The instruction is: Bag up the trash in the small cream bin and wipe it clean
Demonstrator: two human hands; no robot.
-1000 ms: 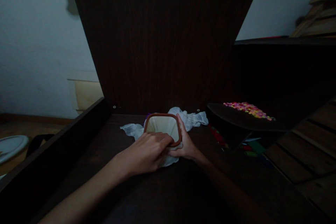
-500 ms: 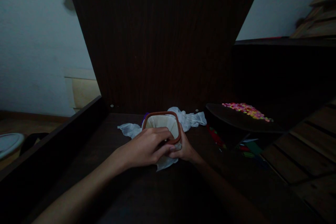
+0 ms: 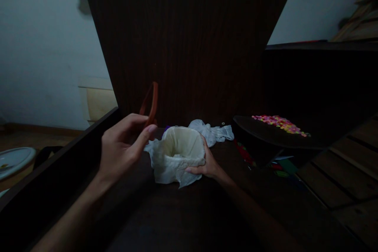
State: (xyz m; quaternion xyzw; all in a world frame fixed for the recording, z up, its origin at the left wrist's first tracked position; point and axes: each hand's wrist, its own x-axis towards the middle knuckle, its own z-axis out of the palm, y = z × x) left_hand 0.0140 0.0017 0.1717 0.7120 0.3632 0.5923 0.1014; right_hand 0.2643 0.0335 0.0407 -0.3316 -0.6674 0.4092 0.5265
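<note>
A brown rim frame (image 3: 154, 104) is pinched between the thumb and fingers of my left hand (image 3: 122, 147), raised and turned nearly edge-on, to the left of a small bin. The small bin (image 3: 184, 161) stands on the dark wooden surface, lined with a whitish plastic bag (image 3: 167, 169) whose edge hangs loosely over the outside. My right hand (image 3: 208, 163) grips the bin's right side, its thumb in front on the bag. Behind the bin, touching or close to it, lies a knotted pale plastic bag (image 3: 211, 132).
A dark upright panel (image 3: 189, 55) rises behind the bin. On the right, a dark curved shelf (image 3: 265, 132) carries a strip of small pink and yellow pieces (image 3: 280, 124), with red and green items (image 3: 279, 167) beneath. A raised board (image 3: 73, 149) edges the left side.
My left hand has lifted the brown rim frame off the bin and moved it up and left. The bag's edge now hangs loose. My right hand stays on the bin's right side.
</note>
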